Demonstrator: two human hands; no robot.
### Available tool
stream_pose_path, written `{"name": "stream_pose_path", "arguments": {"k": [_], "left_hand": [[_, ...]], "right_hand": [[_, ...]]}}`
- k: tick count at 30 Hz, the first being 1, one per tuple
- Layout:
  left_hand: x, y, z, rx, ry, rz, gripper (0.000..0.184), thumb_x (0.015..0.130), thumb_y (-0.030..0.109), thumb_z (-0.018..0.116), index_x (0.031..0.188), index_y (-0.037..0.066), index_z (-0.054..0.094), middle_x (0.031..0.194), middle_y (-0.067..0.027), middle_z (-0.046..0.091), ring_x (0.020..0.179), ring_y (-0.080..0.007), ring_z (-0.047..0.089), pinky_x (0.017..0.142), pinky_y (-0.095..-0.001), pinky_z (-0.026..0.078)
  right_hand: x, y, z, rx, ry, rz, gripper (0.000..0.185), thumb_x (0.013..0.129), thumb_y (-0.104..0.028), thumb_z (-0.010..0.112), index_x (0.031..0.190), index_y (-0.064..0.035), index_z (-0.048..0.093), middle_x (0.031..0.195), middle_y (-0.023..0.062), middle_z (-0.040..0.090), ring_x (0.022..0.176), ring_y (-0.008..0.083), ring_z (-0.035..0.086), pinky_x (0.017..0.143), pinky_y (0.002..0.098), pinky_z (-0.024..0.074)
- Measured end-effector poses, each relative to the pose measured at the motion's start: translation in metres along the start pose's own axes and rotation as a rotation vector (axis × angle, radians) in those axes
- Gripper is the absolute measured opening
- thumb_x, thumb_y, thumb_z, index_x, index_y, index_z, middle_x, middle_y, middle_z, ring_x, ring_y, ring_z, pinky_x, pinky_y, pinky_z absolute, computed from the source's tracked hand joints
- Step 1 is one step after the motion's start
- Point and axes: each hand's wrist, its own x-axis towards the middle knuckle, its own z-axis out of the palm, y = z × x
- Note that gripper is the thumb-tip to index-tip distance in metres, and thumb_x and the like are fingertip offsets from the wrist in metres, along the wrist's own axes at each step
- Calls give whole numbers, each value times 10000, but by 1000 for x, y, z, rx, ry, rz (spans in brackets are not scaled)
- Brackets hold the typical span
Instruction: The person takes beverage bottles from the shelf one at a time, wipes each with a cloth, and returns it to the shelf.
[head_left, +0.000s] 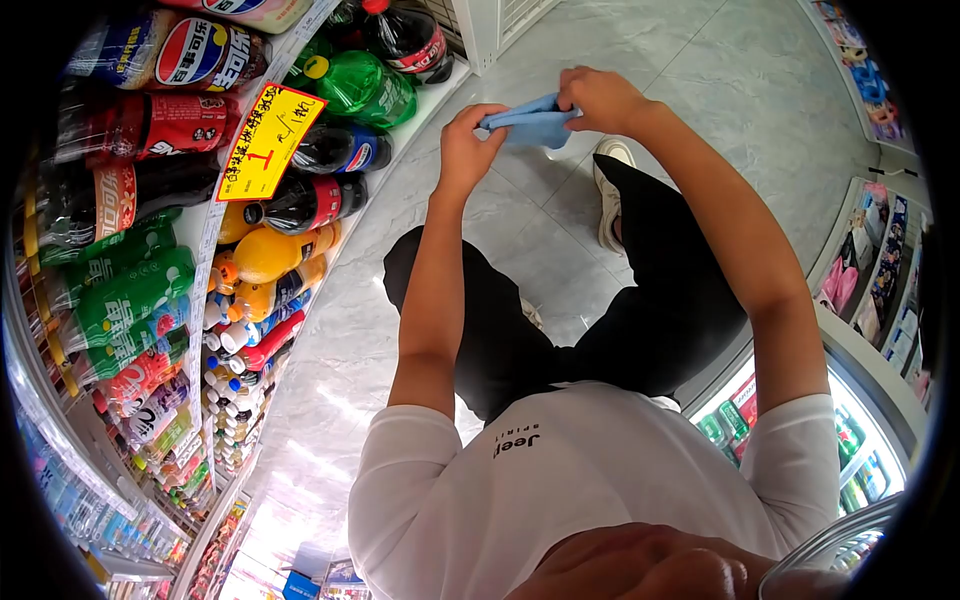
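A light blue cloth (pixel 535 124), folded over, is stretched between my two hands above the floor. My left hand (pixel 470 148) pinches its left end between thumb and fingers. At the other end, my right hand (pixel 603 101) grips the cloth with bent fingers, its thumb lower down near the edge. To the left of my left hand, the nearest goods are a green soda bottle (pixel 370 88) and a dark cola bottle (pixel 408 42) on the lower shelf.
Shelves of bottles run along my left, with a yellow price tag (pixel 268 142) on a shelf edge (pixel 205 250). Grey tiles (pixel 540 215) cover the floor. On my right are a lit drinks cooler (pixel 855 440) and a rack of packaged goods (pixel 865 255).
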Motion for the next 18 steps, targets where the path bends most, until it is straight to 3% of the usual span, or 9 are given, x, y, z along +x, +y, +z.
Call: {"name": "stream_pose_path", "arguments": {"k": [3, 5, 8, 18], "left_hand": [[1, 1, 3, -176, 35, -62, 263, 829, -1, 731, 1085, 37, 680, 976, -48, 695, 903, -134, 660, 842, -269, 514], [1, 7, 0, -204, 56, -71, 259, 848, -13, 711, 1099, 35, 666, 988, -43, 697, 916, -124, 657, 848, -265, 516], [3, -5, -1, -130, -3, 5, 211, 848, -18, 710, 1051, 25, 671, 993, -46, 696, 900, -122, 659, 836, -266, 524], [2, -12, 4, -296, 55, -144, 157, 844, -54, 721, 993, -30, 676, 998, -82, 704, 896, -139, 678, 836, -257, 545]], "right_hand": [[-1, 7, 7, 17, 85, -151, 183, 748, -182, 774, 873, -57, 723, 911, 100, 706, 887, 295, 672, 775, 419, 537], [1, 0, 2, 86, -90, -25, 180, 748, -179, 769, 863, -49, 720, 897, 108, 704, 865, 302, 668, 759, 425, 529], [2, 2, 7, 101, -102, -6, 193, 752, -180, 765, 875, -40, 714, 881, 113, 702, 848, 310, 663, 752, 428, 519], [-3, 8, -2, 180, -85, 70, 280, 758, -209, 792, 963, -29, 727, 925, 156, 711, 892, 327, 671, 791, 421, 526]]}}
